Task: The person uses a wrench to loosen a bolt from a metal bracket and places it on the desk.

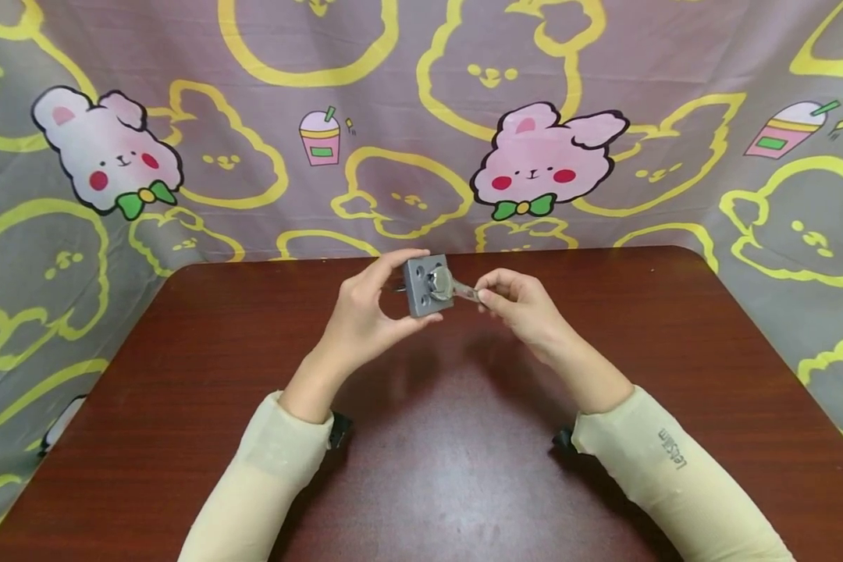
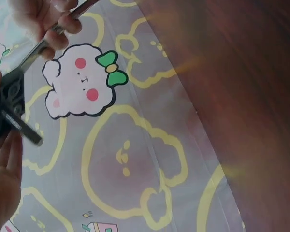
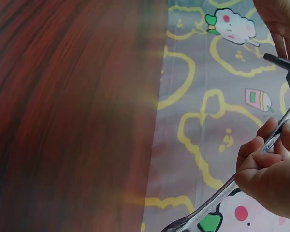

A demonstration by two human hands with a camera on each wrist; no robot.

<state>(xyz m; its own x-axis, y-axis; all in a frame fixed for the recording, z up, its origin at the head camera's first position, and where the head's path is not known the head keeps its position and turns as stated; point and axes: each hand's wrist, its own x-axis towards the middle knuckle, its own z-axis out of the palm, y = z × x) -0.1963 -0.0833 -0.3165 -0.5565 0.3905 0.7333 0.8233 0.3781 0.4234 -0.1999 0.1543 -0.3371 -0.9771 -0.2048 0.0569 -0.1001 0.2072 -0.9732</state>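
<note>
My left hand [image 1: 361,312] grips a grey square metal block [image 1: 414,289] by its edges, thumb below and fingers above, up over the far part of the table. Several round holes show in the block's face. A bolt's threaded shank [image 2: 24,128] sticks out from the other side of the block in the left wrist view. My right hand [image 1: 527,308] pinches the handle of a silver wrench [image 3: 217,195] between thumb and fingers. The wrench's far end meets the block's face at the bolt head [image 1: 441,282]; its other end extends past my right hand in the right wrist view.
A dark reddish-brown wooden table [image 1: 421,468] lies below both hands. Behind it hangs a grey-pink cloth [image 1: 393,117] with yellow outlines and rabbit faces, close to the table's back edge. Cream sleeves [image 1: 267,468] cover both forearms.
</note>
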